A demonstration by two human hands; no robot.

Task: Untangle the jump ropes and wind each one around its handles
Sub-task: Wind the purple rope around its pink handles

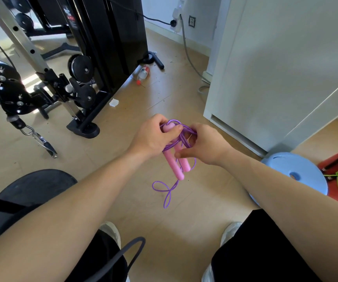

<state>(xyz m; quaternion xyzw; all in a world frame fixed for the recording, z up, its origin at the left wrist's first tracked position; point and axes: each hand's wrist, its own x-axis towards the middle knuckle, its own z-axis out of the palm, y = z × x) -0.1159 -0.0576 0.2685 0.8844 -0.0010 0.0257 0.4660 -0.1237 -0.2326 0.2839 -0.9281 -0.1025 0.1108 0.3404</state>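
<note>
Left hand (156, 137) grips pink handles (177, 165); right hand (206, 147) pinches purple rope (181, 137)

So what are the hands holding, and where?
The left hand grips the pink handles near their top; the right hand holds the purple rope wound there.

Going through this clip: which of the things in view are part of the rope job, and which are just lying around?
In the job: purple rope, partly wound round the pink handles; left hand gripping the handles; right hand on the coils.

Lying about: spray can, blue plastic disc, cable machine, black round plate, white scrap on the floor.
</note>
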